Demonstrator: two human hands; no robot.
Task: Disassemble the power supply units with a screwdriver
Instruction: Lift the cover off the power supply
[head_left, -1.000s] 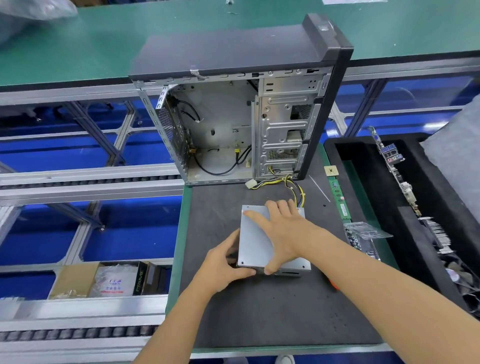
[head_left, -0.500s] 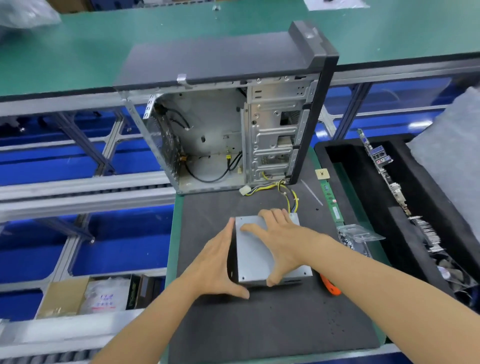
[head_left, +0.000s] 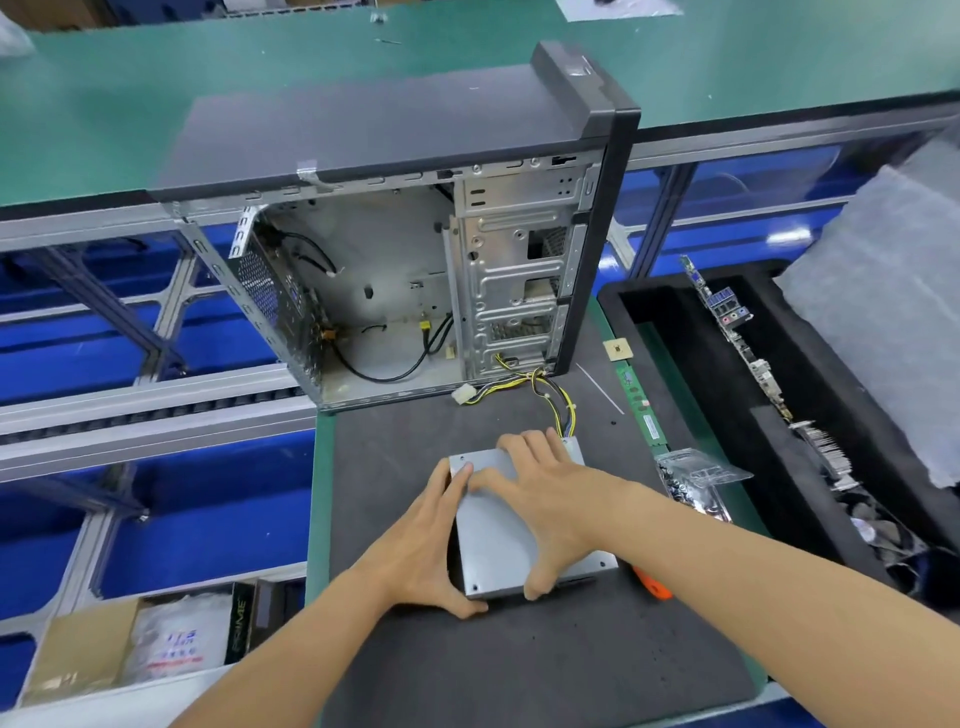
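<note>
Both hands' grip on power supply unit (head_left: 501, 540), orange screwdriver (head_left: 652, 584) mostly hidden

Electronics disassembly line: green benches (head_left: 156, 104), roller conveyor (head_left: 145, 415) (aluminium-framed), gutted computer case (head_left: 415, 249), parts tray (head_left: 649, 312).

A dark grey foam mat (head_left: 519, 670) covers the work table, whose green top (head_left: 318, 467) shows as a strip along the left and right edges. On the mat near its middle lies the grey power supply unit (head_left: 501, 535). At the far edge stands an open computer case (head_left: 415, 249), yellow and black wires (head_left: 545, 395) trailing from it onto the mat. Along the right edge lie a green memory stick (head_left: 644, 405), a clear plastic bag (head_left: 696, 478) and an orange tool handle (head_left: 652, 584). A small square chip (head_left: 617, 349) lies at the far right corner.
</note>
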